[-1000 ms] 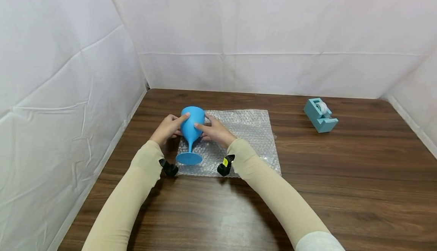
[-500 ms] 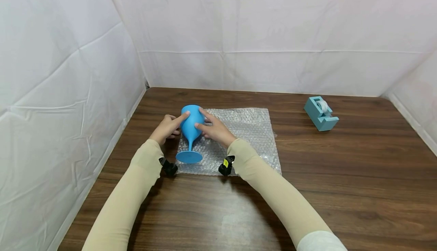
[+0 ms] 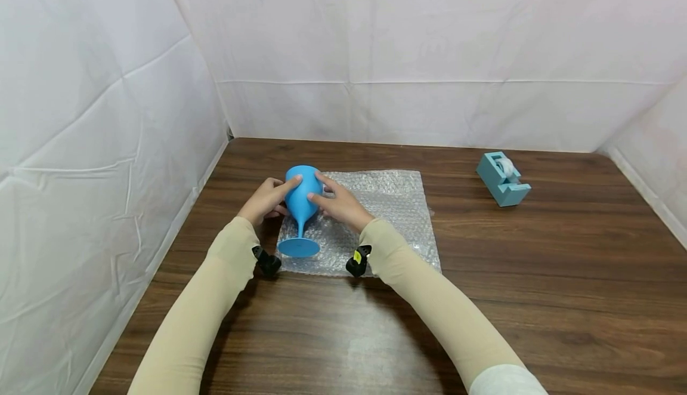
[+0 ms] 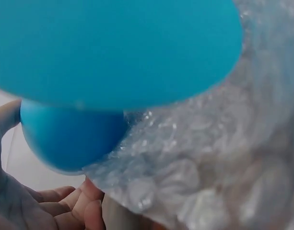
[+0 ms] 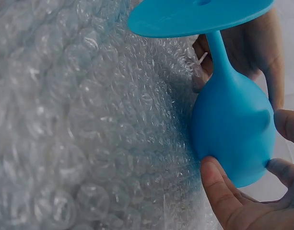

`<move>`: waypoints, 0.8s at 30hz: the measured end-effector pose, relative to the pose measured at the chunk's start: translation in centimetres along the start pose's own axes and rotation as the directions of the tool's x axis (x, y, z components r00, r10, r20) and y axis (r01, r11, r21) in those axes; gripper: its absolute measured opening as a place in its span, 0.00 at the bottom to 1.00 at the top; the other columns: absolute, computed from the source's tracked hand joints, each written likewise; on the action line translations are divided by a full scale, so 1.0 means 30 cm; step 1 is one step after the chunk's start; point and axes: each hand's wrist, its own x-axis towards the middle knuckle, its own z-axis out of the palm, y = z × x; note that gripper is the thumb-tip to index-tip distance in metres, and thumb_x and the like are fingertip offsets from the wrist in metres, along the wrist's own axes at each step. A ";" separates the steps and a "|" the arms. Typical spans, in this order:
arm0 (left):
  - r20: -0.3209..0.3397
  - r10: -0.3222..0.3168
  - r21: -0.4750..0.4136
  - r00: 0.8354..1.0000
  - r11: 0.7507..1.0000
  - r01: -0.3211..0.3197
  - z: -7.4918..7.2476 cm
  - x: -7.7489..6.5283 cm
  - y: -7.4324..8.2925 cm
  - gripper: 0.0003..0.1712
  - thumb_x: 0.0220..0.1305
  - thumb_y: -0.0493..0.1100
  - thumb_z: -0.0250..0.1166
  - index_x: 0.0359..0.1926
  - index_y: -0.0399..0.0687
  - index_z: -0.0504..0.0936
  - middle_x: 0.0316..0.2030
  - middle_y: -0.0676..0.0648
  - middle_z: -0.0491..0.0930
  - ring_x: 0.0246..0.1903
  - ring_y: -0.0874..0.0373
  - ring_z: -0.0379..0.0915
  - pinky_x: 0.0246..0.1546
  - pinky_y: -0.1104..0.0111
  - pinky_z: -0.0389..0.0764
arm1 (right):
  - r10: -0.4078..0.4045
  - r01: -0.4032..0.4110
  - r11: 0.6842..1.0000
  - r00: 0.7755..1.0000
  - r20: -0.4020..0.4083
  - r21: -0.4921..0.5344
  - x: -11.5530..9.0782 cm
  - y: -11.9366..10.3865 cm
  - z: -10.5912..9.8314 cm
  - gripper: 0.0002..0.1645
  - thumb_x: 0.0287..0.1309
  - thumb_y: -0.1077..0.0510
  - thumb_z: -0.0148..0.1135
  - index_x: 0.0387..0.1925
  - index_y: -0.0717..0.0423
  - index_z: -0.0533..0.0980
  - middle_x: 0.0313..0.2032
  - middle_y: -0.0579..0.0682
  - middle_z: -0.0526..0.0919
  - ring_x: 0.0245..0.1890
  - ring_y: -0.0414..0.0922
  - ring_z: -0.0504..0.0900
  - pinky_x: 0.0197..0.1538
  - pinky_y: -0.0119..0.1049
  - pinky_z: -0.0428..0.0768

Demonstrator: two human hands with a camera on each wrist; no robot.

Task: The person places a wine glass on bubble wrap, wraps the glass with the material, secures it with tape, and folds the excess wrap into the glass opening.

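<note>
A blue goblet (image 3: pixel 302 204) lies on its side on a sheet of bubble wrap (image 3: pixel 394 216), near the sheet's left edge. Its round foot (image 3: pixel 299 247) points toward me, its mouth away. My left hand (image 3: pixel 264 200) is at the left of the bowl, thumb on it. In the left wrist view that hand's fingers (image 4: pixel 65 206) curl beneath the bowl, at the wrap's edge. From the right, my right hand (image 3: pixel 343 204) holds the bowl, its thumb and fingertips against the blue surface (image 5: pixel 235 129).
A teal tape dispenser (image 3: pixel 503 180) with a roll of clear tape stands at the back right of the brown wooden table (image 3: pixel 537 299). White sheets (image 3: pixel 418 55) hang behind the table and along its sides.
The right index finger has moved up toward the goblet's rim. The goblet and both hands otherwise stay almost in place.
</note>
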 end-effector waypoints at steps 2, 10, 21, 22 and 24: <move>-0.013 0.015 0.008 1.000 1.000 -0.015 0.003 -0.001 0.005 0.54 0.63 0.72 0.51 0.73 0.37 0.48 0.60 0.33 0.68 0.46 0.44 0.80 0.46 0.58 0.79 | -0.003 0.003 1.000 1.000 -0.003 -0.005 0.001 0.002 -0.002 0.39 0.66 0.44 0.57 0.73 0.30 0.53 0.72 0.57 0.57 0.60 0.55 0.75 0.57 0.45 0.77; -0.043 0.035 0.063 0.998 0.997 -0.032 0.015 0.000 0.015 0.53 0.63 0.72 0.51 0.73 0.39 0.49 0.59 0.32 0.69 0.44 0.44 0.79 0.46 0.55 0.79 | -0.001 0.001 1.000 1.000 -0.016 0.017 -0.005 0.003 -0.002 0.39 0.66 0.45 0.57 0.73 0.33 0.52 0.72 0.58 0.57 0.63 0.55 0.71 0.59 0.46 0.77; -0.033 0.099 0.073 0.995 0.993 -0.096 0.008 0.001 0.026 0.44 0.71 0.68 0.37 0.73 0.40 0.53 0.56 0.34 0.70 0.41 0.45 0.81 0.48 0.54 0.79 | 0.017 -0.014 0.999 0.996 -0.087 0.031 -0.012 0.016 0.003 0.43 0.64 0.41 0.58 0.74 0.43 0.51 0.71 0.59 0.57 0.63 0.58 0.72 0.58 0.48 0.77; -0.033 0.105 0.061 0.994 0.993 -0.103 0.007 0.002 0.027 0.42 0.72 0.66 0.36 0.73 0.39 0.53 0.56 0.34 0.71 0.40 0.46 0.81 0.49 0.53 0.79 | 0.019 -0.016 0.999 0.995 -0.095 0.032 -0.012 0.019 0.002 0.44 0.64 0.41 0.58 0.74 0.44 0.51 0.71 0.59 0.57 0.63 0.58 0.71 0.58 0.48 0.77; -0.035 0.109 0.033 0.993 0.994 -0.108 0.005 0.003 0.030 0.40 0.74 0.63 0.34 0.73 0.39 0.51 0.55 0.34 0.71 0.40 0.45 0.82 0.50 0.53 0.79 | 0.023 -0.019 0.999 0.994 -0.109 0.036 -0.011 0.024 0.001 0.45 0.64 0.40 0.58 0.74 0.45 0.50 0.71 0.60 0.58 0.64 0.58 0.70 0.57 0.49 0.78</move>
